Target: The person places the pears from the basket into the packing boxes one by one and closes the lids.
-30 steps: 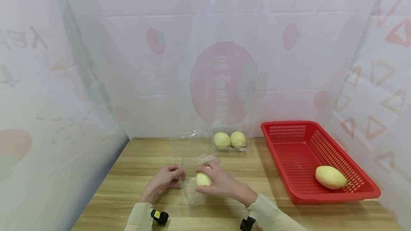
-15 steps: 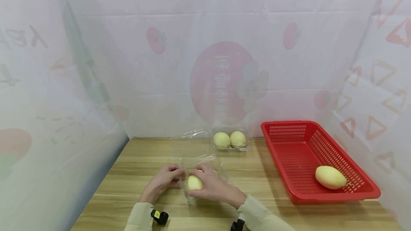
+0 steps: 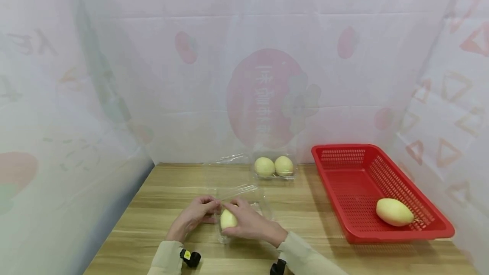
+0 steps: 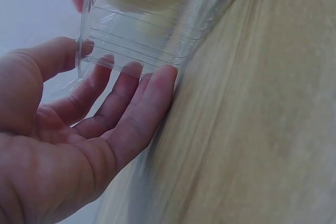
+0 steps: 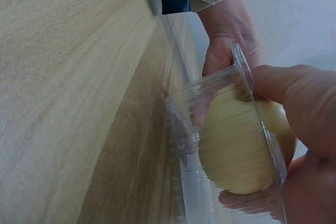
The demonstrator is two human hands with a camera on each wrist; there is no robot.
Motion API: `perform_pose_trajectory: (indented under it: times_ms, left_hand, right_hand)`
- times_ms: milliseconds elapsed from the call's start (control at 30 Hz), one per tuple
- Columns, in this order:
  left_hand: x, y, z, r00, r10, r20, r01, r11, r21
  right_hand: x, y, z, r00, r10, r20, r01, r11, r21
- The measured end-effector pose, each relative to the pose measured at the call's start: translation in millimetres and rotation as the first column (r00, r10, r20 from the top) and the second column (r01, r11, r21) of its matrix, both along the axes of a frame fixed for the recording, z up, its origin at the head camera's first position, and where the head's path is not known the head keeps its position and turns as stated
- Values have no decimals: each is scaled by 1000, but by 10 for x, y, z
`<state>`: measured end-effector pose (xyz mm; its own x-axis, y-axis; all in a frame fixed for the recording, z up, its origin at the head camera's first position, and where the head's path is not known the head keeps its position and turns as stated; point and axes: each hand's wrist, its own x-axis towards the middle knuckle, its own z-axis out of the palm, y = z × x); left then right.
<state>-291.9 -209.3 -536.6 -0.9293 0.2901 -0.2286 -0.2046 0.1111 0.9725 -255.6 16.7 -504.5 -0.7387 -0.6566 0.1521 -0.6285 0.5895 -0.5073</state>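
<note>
At centre back of my head view, a second clear box (image 3: pixel 274 169) is sitting on the wooden table (image 3: pixel 153 224), holding two pale yellow fruits (image 3: pixel 264 166) side by side. To the right, a red perforated basket (image 3: pixel 344 156) is lying lengthwise on the table, and one elongated yellow fruit (image 3: pixel 394 212) is resting near its front right corner. A translucent white sheet (image 3: pixel 114 75), printed with faint pink and green shapes, is hanging around the table on three sides.
</note>
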Motion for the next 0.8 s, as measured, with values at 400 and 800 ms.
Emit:
perform_pose_trajectory:
  times_ms: [400,800]
  left_hand:
    - [-2,-6,3,1000,-9,-8,9,1000,-13]
    - [-30,-19,22,1000,-15,-8,15,1000,-8]
  right_hand:
    - [-17,-22,-32,998,8,61,-8,1000,2]
    - [-12,28,59,1000,-22,12,22,1000,3]
